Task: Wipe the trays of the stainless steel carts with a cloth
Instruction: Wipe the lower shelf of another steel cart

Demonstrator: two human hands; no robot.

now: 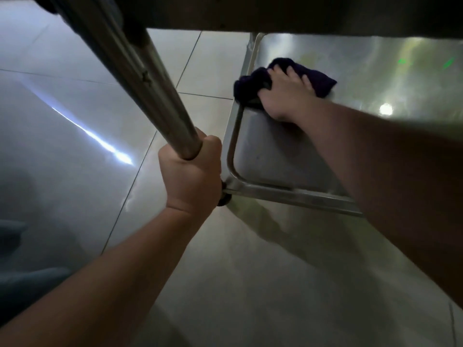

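On the lower tray of the steel cart, near its left rim, a dark purple cloth lies bunched and soft-looking, spilling slightly over that rim. Right hand presses down on the cloth, fingers spread flat across it, thumb tucked into the folds on the rim side. Tray is brushed stainless steel, shallow, with rounded corners and a raised lip; its surface is smooth and reflective, showing a bright light spot and small green glints far from the cloth. Left of the tray, the left hand grips a round polished steel post of the cart, fingers wrapped fully around it. Above the tray, the dark underside of an upper shelf spans the view. Beneath the tray, a glossy pale tiled floor with thin grout lines shows a streak of glare; lighting is dim.
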